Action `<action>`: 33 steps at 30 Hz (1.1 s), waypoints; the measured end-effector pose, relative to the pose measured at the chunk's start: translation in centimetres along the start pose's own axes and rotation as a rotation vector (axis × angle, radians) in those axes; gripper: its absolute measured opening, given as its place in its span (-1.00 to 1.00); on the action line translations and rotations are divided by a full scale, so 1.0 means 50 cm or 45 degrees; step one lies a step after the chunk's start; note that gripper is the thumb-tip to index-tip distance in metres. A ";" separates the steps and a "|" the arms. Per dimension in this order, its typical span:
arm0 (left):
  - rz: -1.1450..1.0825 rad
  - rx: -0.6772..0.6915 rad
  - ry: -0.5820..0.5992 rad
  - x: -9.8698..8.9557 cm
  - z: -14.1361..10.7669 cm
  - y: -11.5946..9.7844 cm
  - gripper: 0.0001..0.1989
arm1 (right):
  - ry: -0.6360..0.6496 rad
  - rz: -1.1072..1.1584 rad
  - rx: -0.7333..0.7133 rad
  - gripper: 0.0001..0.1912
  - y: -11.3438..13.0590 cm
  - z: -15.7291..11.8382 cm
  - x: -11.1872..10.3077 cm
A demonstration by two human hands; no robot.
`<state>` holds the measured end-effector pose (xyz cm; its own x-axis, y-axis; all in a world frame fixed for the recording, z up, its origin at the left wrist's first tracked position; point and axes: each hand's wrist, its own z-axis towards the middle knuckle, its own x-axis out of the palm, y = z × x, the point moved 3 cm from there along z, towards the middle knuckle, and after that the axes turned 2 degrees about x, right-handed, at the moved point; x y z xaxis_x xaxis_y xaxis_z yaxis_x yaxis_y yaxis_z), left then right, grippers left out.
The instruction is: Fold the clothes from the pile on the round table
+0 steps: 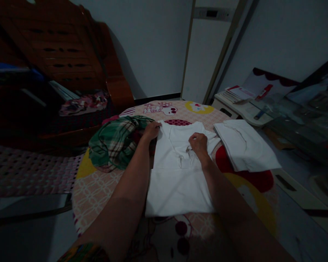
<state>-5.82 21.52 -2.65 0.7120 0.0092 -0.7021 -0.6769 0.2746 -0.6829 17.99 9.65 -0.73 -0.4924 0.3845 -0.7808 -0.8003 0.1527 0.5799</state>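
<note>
A white T-shirt point(180, 189) lies partly folded on a round table, its neckline at the far end. My left hand point(152, 131) is closed on the shirt's far left corner, by the shoulder. On the right half of the shirt, my right hand point(199, 142) has its fingers curled together, gripping the cloth where it bunches up. Small creases run through the fabric just left of that hand. To the right lies a folded white garment point(246, 145), apart from both hands. A crumpled green plaid cloth point(112, 142) sits left of my left hand.
A patterned tablecloth point(98, 189) covers the table. At the left stand a carved wooden bench point(60, 54) and a woven seat point(32, 169). Papers point(237, 92) rest on a white cabinet at the right, near glass shelves point(297, 127). A tall white appliance point(205, 54) stands behind.
</note>
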 end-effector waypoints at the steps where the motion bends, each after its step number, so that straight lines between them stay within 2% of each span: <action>1: 0.014 0.007 0.000 0.001 0.000 -0.001 -0.60 | 0.010 0.013 -0.001 -0.79 0.000 -0.001 -0.001; 4: 0.062 0.028 -0.051 -0.004 0.000 -0.003 -0.57 | 0.025 0.078 -0.047 -0.75 0.000 -0.001 -0.003; 7: 0.157 0.095 -0.109 -0.010 -0.006 -0.005 -0.54 | 0.000 0.090 -0.167 -0.67 -0.001 0.001 0.002; 12: 0.448 0.134 0.034 0.004 -0.018 -0.013 -0.56 | 0.038 -0.149 -0.286 -0.65 -0.008 0.001 0.023; 16: 0.545 0.062 0.062 0.015 -0.022 -0.012 -0.51 | 0.041 -0.264 -0.244 -0.67 -0.007 -0.003 0.021; 20: 0.501 0.002 -0.044 0.012 -0.021 0.001 -0.41 | 0.043 -0.300 -0.166 -0.68 -0.004 -0.007 0.009; 23: 0.443 0.048 -0.113 -0.004 -0.018 0.001 -0.39 | 0.036 -0.323 -0.158 -0.70 -0.003 -0.008 0.003; 25: 0.402 0.145 -0.133 -0.016 -0.015 -0.013 -0.42 | 0.036 -0.319 -0.150 -0.70 -0.002 -0.007 0.000; 28: 0.352 0.301 -0.009 -0.018 -0.016 -0.042 -0.49 | 0.039 -0.295 -0.125 -0.70 -0.002 -0.007 -0.002; 31: 0.390 0.287 0.223 0.000 -0.024 -0.058 -0.53 | 0.039 -0.307 -0.120 -0.70 -0.003 -0.010 -0.003; 33: 0.410 0.268 0.292 0.010 -0.029 -0.061 -0.53 | 0.030 -0.294 -0.129 -0.71 -0.004 -0.014 -0.004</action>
<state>-3.68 19.27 -1.21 0.3953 -0.0811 -0.9150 -0.7878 0.4823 -0.3831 18.00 8.89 -0.86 -0.2994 0.3288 -0.8957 -0.9221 0.1415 0.3602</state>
